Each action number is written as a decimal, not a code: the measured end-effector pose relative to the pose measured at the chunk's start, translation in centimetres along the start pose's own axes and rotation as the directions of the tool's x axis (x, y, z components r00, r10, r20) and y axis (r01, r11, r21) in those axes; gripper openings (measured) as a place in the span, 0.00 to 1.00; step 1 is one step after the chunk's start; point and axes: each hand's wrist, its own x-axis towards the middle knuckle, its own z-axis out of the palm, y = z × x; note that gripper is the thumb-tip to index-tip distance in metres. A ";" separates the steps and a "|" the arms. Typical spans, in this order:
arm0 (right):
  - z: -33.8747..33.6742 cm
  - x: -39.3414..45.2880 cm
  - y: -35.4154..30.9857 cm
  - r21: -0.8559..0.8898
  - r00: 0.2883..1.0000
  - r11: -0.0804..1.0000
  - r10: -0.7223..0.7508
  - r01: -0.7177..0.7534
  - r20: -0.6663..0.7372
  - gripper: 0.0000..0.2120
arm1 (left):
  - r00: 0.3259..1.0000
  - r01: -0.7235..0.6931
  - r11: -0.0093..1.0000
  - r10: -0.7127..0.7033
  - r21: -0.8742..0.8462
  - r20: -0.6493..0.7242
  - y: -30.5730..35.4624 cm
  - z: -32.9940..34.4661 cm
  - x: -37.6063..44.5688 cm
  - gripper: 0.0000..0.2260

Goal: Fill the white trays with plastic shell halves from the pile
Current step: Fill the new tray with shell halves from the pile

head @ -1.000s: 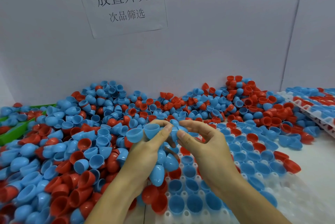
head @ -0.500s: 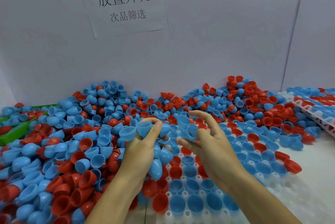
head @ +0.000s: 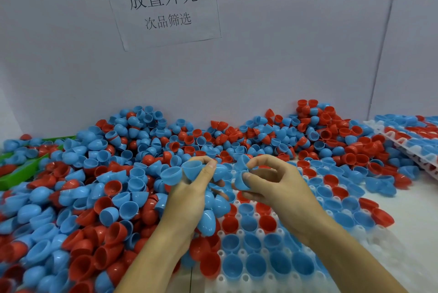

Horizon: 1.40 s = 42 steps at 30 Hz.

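Observation:
A big pile of blue and red plastic shell halves [head: 99,198] covers the left and back of the table. A white tray [head: 265,278] lies at front centre-right, with several pockets holding blue and red halves. My left hand [head: 189,198] grips a bunch of blue halves [head: 189,170] above the tray's left edge. My right hand [head: 277,183] pinches a blue half [head: 240,180] between thumb and fingers, just right of the left hand.
A second white tray [head: 417,150] filled with halves sits at the far right. A green bin [head: 14,174] with halves lies at the far left. A grey wall with a paper sign [head: 161,5] stands close behind the pile.
My two hands have drawn apart. The right hand has pulled a blue half away from the bunch in the left hand and curled round it.

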 end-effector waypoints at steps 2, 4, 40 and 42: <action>0.0 -0.1 0.0 -0.061 0.999 0.997 -0.040 0.041 0.011 0.04 | 1.000 -0.002 1.000 0.002 0.016 0.018 0.0 0.2 -0.2 0.09; 0.4 -0.3 0.3 -0.150 0.995 0.984 -0.094 0.099 0.039 0.04 | 1.000 -0.003 1.000 0.003 0.026 0.031 0.0 0.3 -0.3 0.09; -14.1 -5.9 -3.1 -0.988 0.960 0.152 0.269 0.032 0.073 0.08 | 0.995 0.055 0.986 -0.068 -0.159 -0.077 1.8 -0.8 -0.3 0.10; -12.9 -5.5 -3.5 -0.965 0.974 0.247 0.179 0.091 0.138 0.07 | 0.995 0.052 0.985 -0.066 -0.165 -0.081 1.8 -0.8 -0.3 0.11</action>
